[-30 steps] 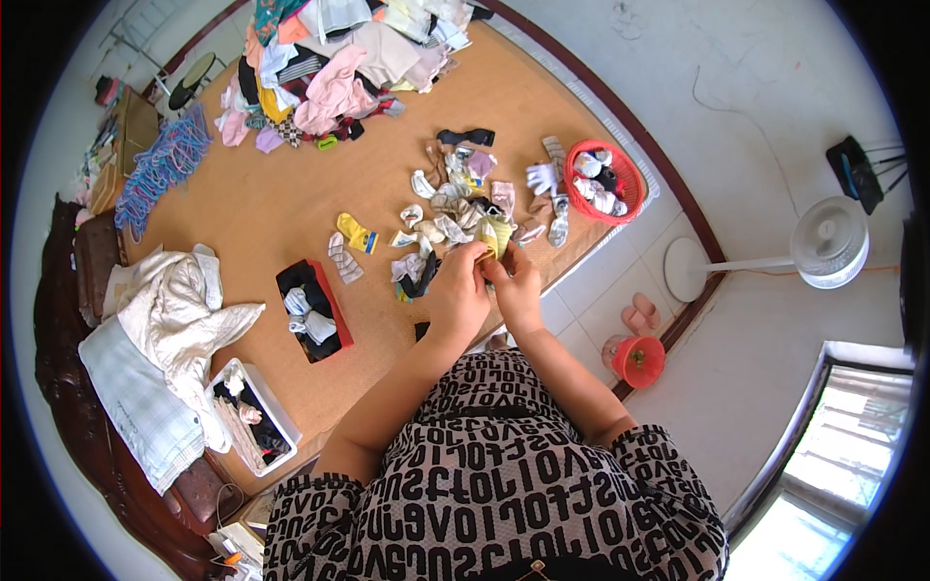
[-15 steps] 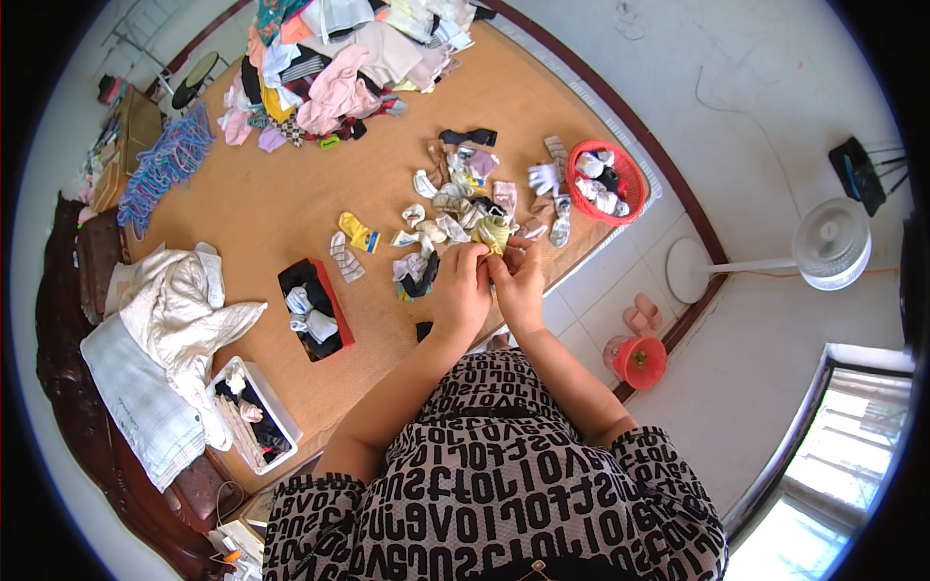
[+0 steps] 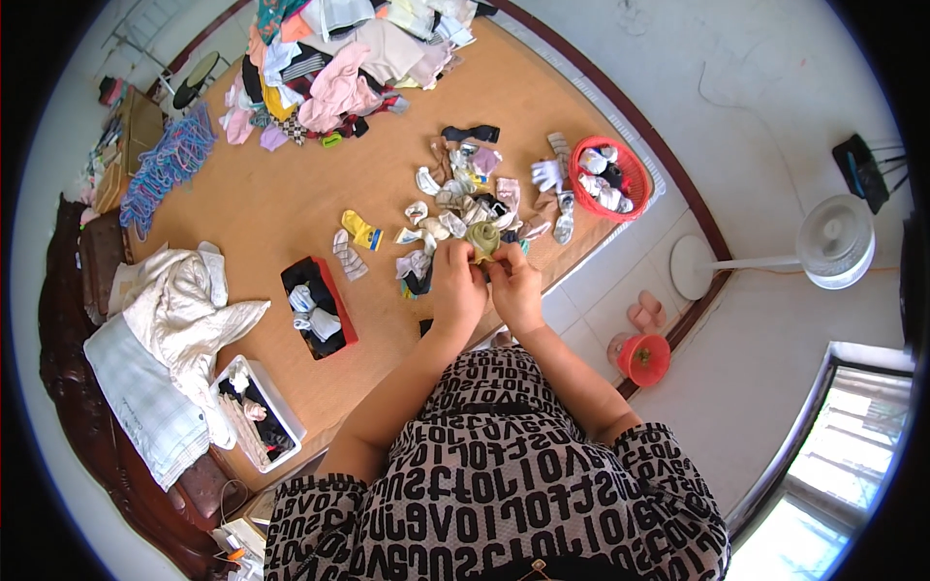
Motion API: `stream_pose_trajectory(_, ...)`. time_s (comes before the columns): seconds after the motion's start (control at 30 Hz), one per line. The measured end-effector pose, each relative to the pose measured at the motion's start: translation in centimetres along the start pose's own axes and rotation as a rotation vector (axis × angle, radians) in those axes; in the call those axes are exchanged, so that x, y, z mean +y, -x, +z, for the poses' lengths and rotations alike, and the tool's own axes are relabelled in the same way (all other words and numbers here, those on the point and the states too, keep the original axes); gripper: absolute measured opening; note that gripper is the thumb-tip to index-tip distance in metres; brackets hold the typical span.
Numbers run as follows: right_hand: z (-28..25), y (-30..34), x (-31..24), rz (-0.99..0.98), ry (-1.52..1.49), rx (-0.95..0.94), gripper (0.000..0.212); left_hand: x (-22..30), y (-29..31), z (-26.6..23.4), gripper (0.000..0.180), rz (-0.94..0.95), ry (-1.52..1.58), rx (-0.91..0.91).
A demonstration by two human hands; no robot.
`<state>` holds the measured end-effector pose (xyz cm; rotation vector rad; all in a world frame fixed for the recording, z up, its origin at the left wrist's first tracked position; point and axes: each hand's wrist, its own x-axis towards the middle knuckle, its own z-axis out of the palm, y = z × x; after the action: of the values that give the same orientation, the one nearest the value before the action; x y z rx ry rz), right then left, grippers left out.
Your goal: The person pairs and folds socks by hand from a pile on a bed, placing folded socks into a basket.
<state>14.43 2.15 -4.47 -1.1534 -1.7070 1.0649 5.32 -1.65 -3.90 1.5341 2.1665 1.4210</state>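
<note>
Between both hands is a yellow-green sock (image 3: 482, 235), bunched into a rounded bundle. My left hand (image 3: 459, 287) pinches its near edge from the left. My right hand (image 3: 514, 287) grips the same edge from the right, with the fingertips of both hands close together. Just beyond lies a loose heap of socks (image 3: 455, 198) in white, pink, brown and black. A yellow sock (image 3: 361, 230) and a striped grey sock (image 3: 348, 255) lie apart to the left of the heap. The part of the sock inside my fingers is hidden.
On the mat (image 3: 291, 203) stand a red-edged box (image 3: 341, 308) and a white bin (image 3: 281, 411), both with socks inside. A red basket (image 3: 635, 176) of rolled socks sits at the right edge. Clothes (image 3: 339, 87) are piled far off. A white fan (image 3: 835, 242) stands right.
The sock between my hands has turned from an upright, loose shape into a rounder bundle. My fingers have drawn closer together on its near edge.
</note>
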Motion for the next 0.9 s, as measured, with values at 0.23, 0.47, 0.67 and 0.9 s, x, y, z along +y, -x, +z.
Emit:
stream_pose_trajectory(0.23, 1.2, 0.9, 1.2, 0.174, -0.274, -0.054, 0.008, -1.5, -0.5, -0.4, 0.022, -0.07, -0.037, 0.085)
stream_pose_trajectory(0.47, 1.0, -0.1, 2.1, 0.642, -0.752, 0.206, 0.012, -0.4, 1.4, 0.6, 0.024, -0.207, 0.23, 0.009)
stream_pose_trajectory(0.67, 1.5, -0.4, 4.2, 0.822, -0.923, 0.424, 0.015, -1.2, 2.1, 2.1, 0.029, -0.52, 0.612, -0.229)
stream_pose_trajectory(0.9, 1.6, -1.2, 2.1, 0.772, -0.706, 0.481, 0.01, -0.5, 0.8, 0.9, 0.025, 0.046, 0.044, -0.05)
